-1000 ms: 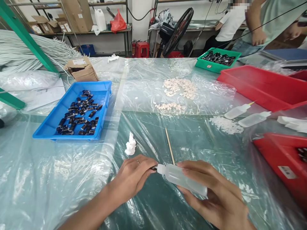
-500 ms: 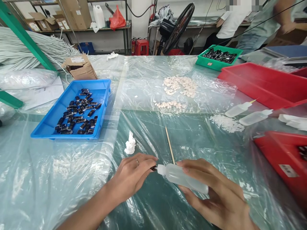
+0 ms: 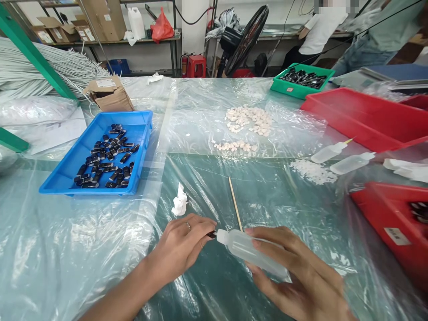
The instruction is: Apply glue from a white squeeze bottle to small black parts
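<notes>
Between the fingertips of my left hand (image 3: 185,238) is a small black piece (image 3: 211,234), mostly hidden by the fingers. My right hand (image 3: 297,263) grips a translucent squeeze bottle (image 3: 256,253) lying nearly level, its nozzle touching or very close to the black piece. A thin wooden stick (image 3: 235,203) lies just beyond the bottle. Crumpled white tissue (image 3: 180,200) rests past my left hand. Many black pieces lie in the blue tray (image 3: 139,171) at the left.
Beige pieces (image 3: 249,119) and white bits (image 3: 312,171) lie on the plastic-covered table. Two more bottles (image 3: 351,163) are at right, near red bins (image 3: 384,120). A green bin (image 3: 290,88) stands farther back. Two people are beyond the table, near a fan (image 3: 245,42).
The view has shifted slightly, so table items appear a little farther left. Both hands keep their holds. A person in the background has changed arm position.
</notes>
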A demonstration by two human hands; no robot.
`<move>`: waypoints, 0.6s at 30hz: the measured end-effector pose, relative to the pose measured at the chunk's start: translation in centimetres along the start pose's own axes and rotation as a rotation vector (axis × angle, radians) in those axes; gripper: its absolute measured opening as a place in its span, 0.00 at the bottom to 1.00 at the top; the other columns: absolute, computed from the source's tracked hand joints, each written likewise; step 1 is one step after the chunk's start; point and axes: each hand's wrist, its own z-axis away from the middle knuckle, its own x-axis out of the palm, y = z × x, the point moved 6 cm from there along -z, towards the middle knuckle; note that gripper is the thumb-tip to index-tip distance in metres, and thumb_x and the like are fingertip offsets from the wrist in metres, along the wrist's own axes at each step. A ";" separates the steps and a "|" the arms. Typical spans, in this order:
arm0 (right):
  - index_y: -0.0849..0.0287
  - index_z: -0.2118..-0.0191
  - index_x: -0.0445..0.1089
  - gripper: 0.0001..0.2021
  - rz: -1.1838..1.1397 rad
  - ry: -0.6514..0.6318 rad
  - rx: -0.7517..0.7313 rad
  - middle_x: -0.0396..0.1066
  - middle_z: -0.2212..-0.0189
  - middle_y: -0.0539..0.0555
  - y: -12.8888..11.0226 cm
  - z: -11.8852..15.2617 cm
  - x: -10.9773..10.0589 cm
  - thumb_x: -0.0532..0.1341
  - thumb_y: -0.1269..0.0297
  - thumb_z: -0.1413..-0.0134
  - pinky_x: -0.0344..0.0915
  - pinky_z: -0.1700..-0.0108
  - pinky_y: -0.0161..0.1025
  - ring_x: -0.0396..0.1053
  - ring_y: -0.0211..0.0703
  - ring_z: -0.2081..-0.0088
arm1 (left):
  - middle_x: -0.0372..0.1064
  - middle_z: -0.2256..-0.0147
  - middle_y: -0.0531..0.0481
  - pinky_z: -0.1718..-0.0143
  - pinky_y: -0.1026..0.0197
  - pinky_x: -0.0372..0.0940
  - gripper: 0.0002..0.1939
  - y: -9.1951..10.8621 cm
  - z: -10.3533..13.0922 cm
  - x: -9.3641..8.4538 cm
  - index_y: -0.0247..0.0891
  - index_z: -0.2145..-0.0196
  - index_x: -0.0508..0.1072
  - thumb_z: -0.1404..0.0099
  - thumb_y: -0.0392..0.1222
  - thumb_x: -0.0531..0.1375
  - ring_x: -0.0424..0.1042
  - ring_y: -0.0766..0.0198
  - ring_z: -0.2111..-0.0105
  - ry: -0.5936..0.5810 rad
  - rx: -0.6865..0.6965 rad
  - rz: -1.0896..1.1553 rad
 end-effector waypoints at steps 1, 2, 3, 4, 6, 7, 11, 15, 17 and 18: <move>0.46 0.53 0.72 0.26 -0.013 0.017 0.029 0.76 0.59 0.54 0.0 -0.4 0.0 0.70 0.70 0.62 0.75 0.61 0.44 0.74 0.53 0.60 | 0.75 0.60 0.49 0.64 0.64 0.72 0.06 0.0 0.0 0.0 0.42 0.52 0.62 0.25 0.37 0.49 0.76 0.64 0.62 -0.003 -0.010 -0.005; 0.45 0.55 0.72 0.21 -0.048 0.041 0.075 0.76 0.61 0.53 0.2 -0.8 -0.1 0.69 0.67 0.59 0.76 0.64 0.41 0.74 0.50 0.60 | 0.74 0.63 0.50 0.66 0.64 0.71 0.06 0.0 0.0 -0.1 0.42 0.53 0.61 0.25 0.38 0.48 0.75 0.65 0.66 -0.008 -0.029 -0.012; 0.45 0.57 0.71 0.17 -0.102 0.071 0.135 0.75 0.62 0.53 0.4 -1.1 -0.3 0.68 0.63 0.57 0.76 0.66 0.37 0.74 0.48 0.61 | 0.72 0.66 0.52 0.69 0.64 0.70 0.05 -0.1 0.0 -0.1 0.42 0.54 0.60 0.25 0.38 0.47 0.73 0.66 0.70 -0.015 -0.053 -0.020; 0.46 0.59 0.71 0.14 -0.172 0.104 0.205 0.75 0.64 0.53 0.8 -1.4 -0.4 0.67 0.59 0.55 0.76 0.67 0.34 0.74 0.47 0.61 | 0.69 0.69 0.54 0.72 0.64 0.68 0.05 -0.1 0.1 -0.1 0.42 0.56 0.60 0.25 0.39 0.46 0.70 0.67 0.75 -0.019 -0.073 -0.026; 0.47 0.61 0.71 0.14 -0.292 0.158 0.334 0.75 0.64 0.53 1.8 -1.4 -0.5 0.67 0.53 0.56 0.75 0.68 0.30 0.75 0.44 0.61 | 0.64 0.72 0.57 0.76 0.65 0.64 0.05 0.0 0.1 -0.4 0.42 0.57 0.58 0.25 0.39 0.44 0.62 0.68 0.80 -0.016 -0.101 -0.008; 0.48 0.62 0.72 0.15 -0.335 0.179 0.391 0.75 0.64 0.54 2.4 -1.3 -0.6 0.68 0.51 0.57 0.75 0.67 0.28 0.75 0.43 0.62 | 0.62 0.72 0.57 0.76 0.65 0.63 0.04 0.0 0.1 -0.6 0.43 0.57 0.57 0.25 0.40 0.44 0.60 0.68 0.80 -0.015 -0.109 0.018; 0.50 0.61 0.72 0.19 -0.474 0.182 0.529 0.76 0.61 0.55 4.5 -0.4 0.1 0.70 0.51 0.61 0.75 0.67 0.27 0.76 0.43 0.64 | 0.62 0.69 0.54 0.72 0.63 0.65 0.09 0.3 0.3 -0.9 0.40 0.51 0.59 0.25 0.42 0.44 0.64 0.65 0.76 -0.056 -0.126 0.149; 0.51 0.61 0.73 0.18 -0.538 0.141 0.523 0.76 0.61 0.55 4.7 -0.5 0.6 0.70 0.53 0.60 0.74 0.65 0.27 0.76 0.42 0.64 | 0.64 0.68 0.52 0.67 0.61 0.68 0.15 0.1 0.4 -0.7 0.42 0.47 0.62 0.25 0.39 0.42 0.68 0.64 0.73 -0.075 -0.159 0.184; 0.50 0.60 0.73 0.17 -0.527 0.131 0.494 0.76 0.62 0.54 4.4 -0.9 0.6 0.69 0.53 0.59 0.74 0.65 0.26 0.76 0.41 0.64 | 0.67 0.65 0.50 0.67 0.62 0.69 0.15 -0.3 0.5 -0.3 0.44 0.45 0.63 0.25 0.39 0.44 0.70 0.62 0.69 -0.075 -0.194 0.184; 0.50 0.60 0.73 0.16 -0.507 0.131 0.471 0.76 0.62 0.54 4.1 -1.1 0.4 0.69 0.54 0.58 0.74 0.65 0.26 0.76 0.41 0.64 | 0.69 0.62 0.48 0.67 0.62 0.70 0.14 -0.5 0.4 -0.1 0.45 0.45 0.63 0.25 0.40 0.47 0.72 0.61 0.66 -0.061 -0.201 0.178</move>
